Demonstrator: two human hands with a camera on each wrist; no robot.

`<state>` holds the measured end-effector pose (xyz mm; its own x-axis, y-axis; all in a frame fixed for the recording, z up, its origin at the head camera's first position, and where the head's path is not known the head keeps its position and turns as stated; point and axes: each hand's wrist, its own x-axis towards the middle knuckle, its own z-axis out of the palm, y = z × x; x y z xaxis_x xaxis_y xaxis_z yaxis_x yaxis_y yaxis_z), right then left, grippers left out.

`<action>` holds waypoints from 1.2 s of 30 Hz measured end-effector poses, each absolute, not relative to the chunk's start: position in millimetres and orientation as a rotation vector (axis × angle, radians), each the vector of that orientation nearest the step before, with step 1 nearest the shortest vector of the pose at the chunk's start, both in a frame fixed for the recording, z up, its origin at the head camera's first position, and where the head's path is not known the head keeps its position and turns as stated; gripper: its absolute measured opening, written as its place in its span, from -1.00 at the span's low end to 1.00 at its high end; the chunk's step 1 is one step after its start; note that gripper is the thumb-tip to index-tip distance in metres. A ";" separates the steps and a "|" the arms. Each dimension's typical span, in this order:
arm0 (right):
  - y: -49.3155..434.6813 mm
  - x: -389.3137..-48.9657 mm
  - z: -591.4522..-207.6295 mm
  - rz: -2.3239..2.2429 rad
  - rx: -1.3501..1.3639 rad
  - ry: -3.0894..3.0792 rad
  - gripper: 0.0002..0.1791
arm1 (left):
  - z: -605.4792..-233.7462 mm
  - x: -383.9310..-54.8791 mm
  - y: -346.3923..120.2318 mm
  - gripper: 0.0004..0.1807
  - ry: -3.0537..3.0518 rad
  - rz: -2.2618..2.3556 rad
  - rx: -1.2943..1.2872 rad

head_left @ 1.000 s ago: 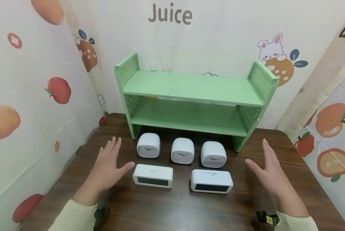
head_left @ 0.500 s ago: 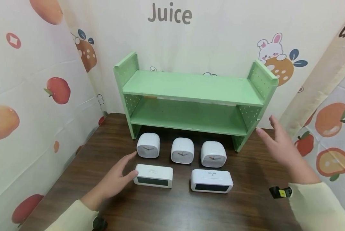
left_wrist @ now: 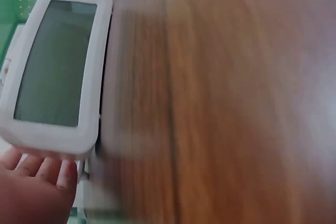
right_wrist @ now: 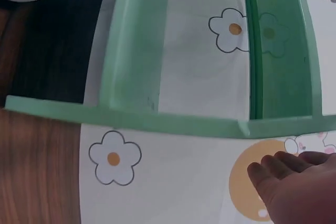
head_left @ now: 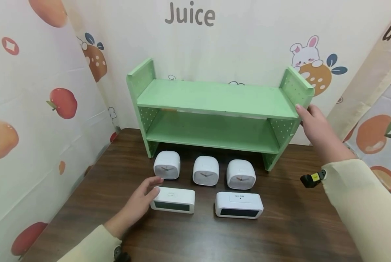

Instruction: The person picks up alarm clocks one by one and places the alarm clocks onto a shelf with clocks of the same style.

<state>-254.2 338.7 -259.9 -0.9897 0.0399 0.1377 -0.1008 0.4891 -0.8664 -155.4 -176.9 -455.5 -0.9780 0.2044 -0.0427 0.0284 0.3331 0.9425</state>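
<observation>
Just past your left hand (head_left: pixel 139 202), fingers loosely parted at one of two long boxes (head_left: pixel 174 196), stand three clocks (head_left: pixel 167 161); your right hand (head_left: pixel 318 128) meets one shelf (head_left: pixel 215 97), grip unclear.

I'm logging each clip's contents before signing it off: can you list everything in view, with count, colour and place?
Table: 1, dark brown, across the lower view
Shelf: 1, green, two-tiered, at the table's back
Dial clocks: 3, white, row before the shelf
Oblong devices: 2, white with dark screens, nearer the person
Backdrop: sheets uncounted, white, fruit-printed, behind and both sides
Sleeves: 2, cream, lower corners
Wristbands: 2, dark, by the cuffs
Left hand: 1, bare, at left device's end
Right hand: 1, bare, at shelf's right side
</observation>
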 end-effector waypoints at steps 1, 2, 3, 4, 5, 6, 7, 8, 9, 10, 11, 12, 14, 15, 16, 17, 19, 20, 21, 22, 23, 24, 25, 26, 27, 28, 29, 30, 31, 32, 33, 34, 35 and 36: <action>336.6 -256.6 -258.9 1.529 0.070 -2.579 -0.15 | -455.0 -155.0 -174.6 -0.52 2.429 1.732 0.201; 334.6 -258.6 -258.3 1.538 0.089 -2.566 -0.19 | -454.8 -154.8 -172.5 -0.54 2.423 1.750 0.192; 332.5 -260.3 -257.9 1.548 0.101 -2.551 -0.22 | -454.5 -154.7 -170.4 -0.55 2.414 1.766 0.193; 330.6 -261.7 -257.8 1.560 0.110 -2.531 -0.26 | -454.3 -154.7 -168.3 -0.56 2.406 1.784 0.189; 328.6 -263.0 -258.0 1.584 0.111 -2.505 -0.30 | -454.2 -154.7 -166.3 -0.57 2.399 1.799 0.183; 326.5 -264.0 -258.2 1.611 0.101 -2.478 -0.32 | -454.1 -154.7 -164.5 -0.57 2.394 1.808 0.179; 324.8 -264.1 -258.5 1.635 0.085 -2.449 -0.34 | -454.4 -154.8 -162.6 -0.57 2.391 1.813 0.177; 323.1 -264.4 -258.8 1.661 0.064 -2.417 -0.36 | -455.1 -155.2 -160.7 -0.58 2.393 1.816 0.171; 321.6 -264.8 -259.4 1.692 0.041 -2.382 -0.38 | -455.6 -155.5 -159.0 -0.60 2.401 1.816 0.161; 320.1 -265.3 -259.9 1.720 0.026 -2.348 -0.40 | -455.8 -155.7 -157.3 -0.63 2.410 1.822 0.134; 318.3 -265.9 -260.5 1.741 0.005 -2.317 -0.42 | -456.1 -155.9 -155.8 -0.66 2.419 1.828 0.106; 316.6 -266.5 -261.0 1.757 -0.014 -2.293 -0.42 | -456.7 -156.2 -154.5 -0.69 2.429 1.834 0.071; 313.7 -267.7 -262.4 1.774 -0.051 -2.261 -0.41 | -458.2 -156.7 -152.2 -0.73 2.433 1.853 0.003; 312.4 -268.1 -263.3 1.782 -0.073 -2.250 -0.40 | -459.0 -156.7 -151.2 -0.75 2.432 1.863 -0.032; 311.3 -268.3 -264.1 1.783 -0.091 -2.245 -0.40 | -459.9 -156.6 -150.2 -0.76 2.422 1.878 -0.064; 310.4 -268.4 -265.0 1.778 -0.111 -2.244 -0.40 | -461.1 -156.5 -149.6 -0.76 2.411 1.889 -0.087; 309.0 -268.2 -266.9 1.767 -0.132 -2.238 -0.40 | -463.8 -156.3 -148.7 -0.77 2.396 1.901 -0.126; 308.5 -268.0 -267.7 1.764 -0.139 -2.233 -0.40 | -465.0 -156.1 -148.5 -0.77 2.394 1.901 -0.144; 308.2 -267.5 -268.5 1.760 -0.144 -2.231 -0.40 | -466.3 -155.9 -148.4 -0.77 2.394 1.899 -0.150; 307.9 -267.3 -269.2 1.754 -0.143 -2.232 -0.41 | -467.4 -155.7 -148.6 -0.77 2.393 1.897 -0.157; 307.6 -267.2 -269.9 1.745 -0.146 -2.236 -0.41 | -468.7 -155.6 -149.0 -0.77 2.402 1.885 -0.159; 307.6 -267.1 -270.4 1.740 -0.148 -2.240 -0.41 | -470.1 -155.5 -149.5 -0.77 2.414 1.870 -0.159; 307.7 -266.9 -270.7 1.747 -0.150 -2.236 -0.42 | -471.3 -155.4 -149.9 -0.77 2.426 1.858 -0.147; 308.0 -266.8 -271.1 1.743 -0.154 -2.236 -0.42 | -472.7 -155.5 -150.4 -0.77 2.439 1.847 -0.135; 308.4 -266.5 -271.3 1.739 -0.158 -2.237 -0.43 | -474.2 -155.8 -150.9 -0.77 2.454 1.837 -0.116; 308.8 -266.5 -271.5 1.745 -0.154 -2.228 -0.43 | -475.6 -156.1 -151.4 -0.78 2.468 1.825 -0.104; 309.1 -266.7 -271.6 1.748 -0.150 -2.219 -0.44 | -477.1 -156.5 -152.0 -0.78 2.487 1.816 -0.082; 309.4 -266.8 -271.9 1.759 -0.142 -2.204 -0.44 | -478.3 -156.9 -152.3 -0.78 2.491 1.820 -0.069; 309.6 -266.9 -272.2 1.768 -0.131 -2.189 -0.44 | -479.2 -157.3 -152.5 -0.80 2.496 1.826 -0.059; 309.7 -267.3 -272.6 1.767 -0.123 -2.181 -0.45 | -480.2 -157.8 -152.7 -0.80 2.501 1.831 -0.056; 309.8 -267.6 -273.1 1.777 -0.113 -2.168 -0.45 | -480.8 -158.0 -152.6 -0.82 2.501 1.839 -0.055; 309.8 -268.0 -273.7 1.789 -0.102 -2.157 -0.45 | -481.4 -158.2 -152.5 -0.82 2.499 1.847 -0.061; 309.7 -268.3 -274.3 1.789 -0.098 -2.158 -0.45 | -481.7 -158.5 -152.1 -0.83 2.499 1.853 -0.068; 309.6 -268.3 -275.1 1.792 -0.097 -2.156 -0.45 | -482.0 -158.7 -151.5 -0.84 2.495 1.857 -0.086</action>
<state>-268.3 309.6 -275.1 -0.9416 0.2629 0.2106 -0.1590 0.2043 -0.9659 -158.7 -151.5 -482.0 -0.9980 -0.0260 -0.0570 -0.0621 0.2862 0.9562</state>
